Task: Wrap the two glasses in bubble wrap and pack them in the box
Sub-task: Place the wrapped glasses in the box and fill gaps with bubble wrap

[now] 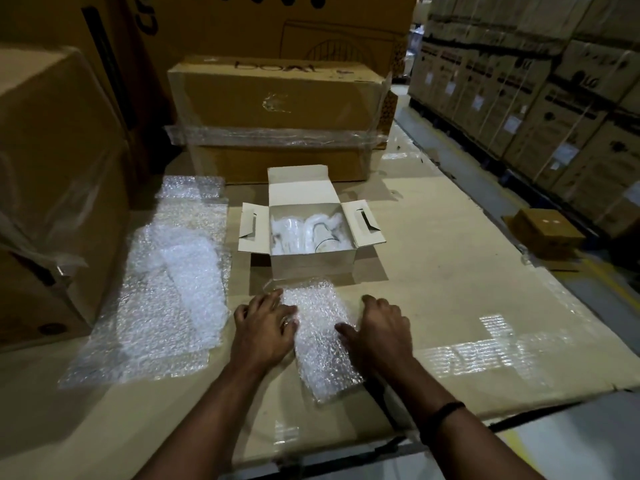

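A small white box (311,265) stands open on the cardboard surface, flaps spread. Inside it lies a glass (323,235) among white bubble wrap. In front of the box a strip of bubble wrap (318,334) lies lengthwise toward me, bulging near its far end; I cannot tell what is under it. My left hand (265,327) rests on the strip's left edge with fingers spread. My right hand (379,329) presses on its right edge, thumb on the wrap.
More sheets of bubble wrap (166,282) lie to the left. A taped brown carton (277,116) stands behind the box, a big carton (52,185) at the left. Stacked cartons (536,98) line the right aisle; a small brown box (545,230) sits on the floor.
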`<state>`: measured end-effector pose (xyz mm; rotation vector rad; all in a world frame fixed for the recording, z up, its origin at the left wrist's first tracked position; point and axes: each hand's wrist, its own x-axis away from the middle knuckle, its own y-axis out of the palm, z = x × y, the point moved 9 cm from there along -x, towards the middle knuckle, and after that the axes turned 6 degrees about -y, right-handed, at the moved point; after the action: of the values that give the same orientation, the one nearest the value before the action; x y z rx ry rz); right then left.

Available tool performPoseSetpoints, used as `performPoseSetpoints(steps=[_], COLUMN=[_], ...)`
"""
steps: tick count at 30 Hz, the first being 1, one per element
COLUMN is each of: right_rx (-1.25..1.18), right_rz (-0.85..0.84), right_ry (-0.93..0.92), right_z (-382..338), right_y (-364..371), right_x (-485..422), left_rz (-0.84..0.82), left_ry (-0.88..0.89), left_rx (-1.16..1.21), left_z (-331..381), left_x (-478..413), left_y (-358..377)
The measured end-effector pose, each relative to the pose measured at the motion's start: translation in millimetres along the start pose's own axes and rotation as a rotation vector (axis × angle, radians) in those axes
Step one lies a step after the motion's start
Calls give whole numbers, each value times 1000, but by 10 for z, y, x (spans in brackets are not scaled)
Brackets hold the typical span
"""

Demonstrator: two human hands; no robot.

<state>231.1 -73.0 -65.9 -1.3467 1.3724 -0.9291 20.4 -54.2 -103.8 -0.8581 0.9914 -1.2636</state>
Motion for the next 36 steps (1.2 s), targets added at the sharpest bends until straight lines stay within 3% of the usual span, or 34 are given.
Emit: performPoseSetpoints(steps=[3, 6, 10, 13, 15, 20, 22, 26, 30, 33, 36], right_rx=[-46, -186, -192, 31, 150, 178, 153, 94, 172, 56, -19], right_rz=[-273, -377, -226, 71, 119, -104, -238, -223, -387, -384, -241], right_ry=[155, 211, 33, -211, -322, -482, -429, -323, -304, -285, -283], right_z=[115, 113, -67, -339, -500, -499, -414, -341, -289, -275, -191], right_y=[203, 313, 24, -367, -388, 10, 147, 224, 480, 439, 261], right_x=[-24, -141, -331, -358, -309, -61, 17, 14, 131, 118, 75], left_rz=[0, 18, 144, 221, 217, 84, 13, -106, -74, -64, -116], left_ry=[28, 37, 172, 292, 344, 548, 548, 520, 502, 518, 522], left_rx=[-24, 2, 73, 75, 10, 28, 82, 148, 38, 11, 4], left_z=[32, 61, 245, 408, 436, 296, 200, 195, 199, 176, 163], left_x=[22, 32, 39, -34, -145, -148, -119, -146, -118, -66, -75], left_y=[-16, -71, -269, -423, -440, -234, -161, -152, -123, -90, -77])
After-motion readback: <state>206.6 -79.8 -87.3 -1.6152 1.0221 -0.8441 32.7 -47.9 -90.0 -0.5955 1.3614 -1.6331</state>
